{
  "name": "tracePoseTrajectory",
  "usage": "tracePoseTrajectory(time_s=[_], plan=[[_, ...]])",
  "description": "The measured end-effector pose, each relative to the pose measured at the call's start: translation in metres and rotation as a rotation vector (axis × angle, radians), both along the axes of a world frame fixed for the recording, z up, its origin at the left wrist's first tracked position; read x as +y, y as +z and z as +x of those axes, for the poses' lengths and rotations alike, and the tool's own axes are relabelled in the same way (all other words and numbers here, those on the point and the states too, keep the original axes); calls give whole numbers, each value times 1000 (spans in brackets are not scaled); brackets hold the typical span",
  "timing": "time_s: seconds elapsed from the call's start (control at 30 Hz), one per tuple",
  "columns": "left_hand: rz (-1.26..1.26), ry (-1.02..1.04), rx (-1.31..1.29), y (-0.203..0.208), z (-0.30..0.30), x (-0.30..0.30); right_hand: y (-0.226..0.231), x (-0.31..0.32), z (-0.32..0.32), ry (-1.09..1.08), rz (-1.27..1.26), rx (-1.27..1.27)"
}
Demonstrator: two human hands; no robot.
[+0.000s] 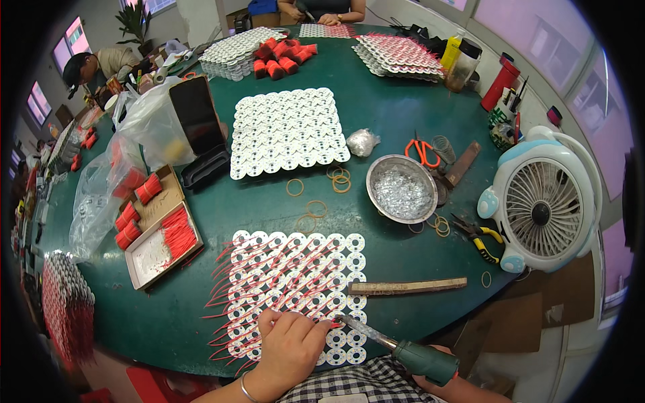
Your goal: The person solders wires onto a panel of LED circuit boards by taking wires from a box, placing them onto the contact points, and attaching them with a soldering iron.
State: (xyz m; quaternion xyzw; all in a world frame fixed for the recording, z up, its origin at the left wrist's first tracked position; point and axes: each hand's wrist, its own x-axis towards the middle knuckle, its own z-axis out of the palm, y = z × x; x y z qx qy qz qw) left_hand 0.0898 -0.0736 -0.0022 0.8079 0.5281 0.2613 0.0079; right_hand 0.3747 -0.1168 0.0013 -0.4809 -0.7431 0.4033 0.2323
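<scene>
A panel of round white circuit boards (pixel 355 262) lies on the table in front of me, with thin red wires (pixel 269 285) slanting across most of it. My left hand (pixel 292 344) rests over the panel's lower part, fingers pinched on a short red wire end by the right-hand columns. My right hand (pixel 440 366), partly hidden behind the handle, grips a soldering iron (pixel 424 361) with a green handle. The iron's tip reaches the boards right beside my left fingertips. Whether the tip touches the wire is too small to tell.
A wooden strip (pixel 410 287) touches the panel's right side. Beyond are a metal bowl (pixel 402 218), pliers (pixel 485 242), scissors (pixel 422 153), a fan (pixel 539 209) and another stack of board panels (pixel 289 134). Leftward sits a cardboard box of red wires (pixel 164 248). Other people work farther off.
</scene>
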Motion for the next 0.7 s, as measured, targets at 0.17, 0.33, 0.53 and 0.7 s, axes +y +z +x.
tracePoseTrajectory(time_s=[0.17,0.33,0.53,0.7], plan=[[-15,10,-32,2,0,1,1,0,-5,-2,216,-133],[-25,17,-21,2,-1,0,-27,-4,15,76,351,-172],[-59,7,39,14,-10,-4,7,-9,8,-211,-244,349],[118,24,29,45,-12,-14,-24,-18,21,-144,-158,543]])
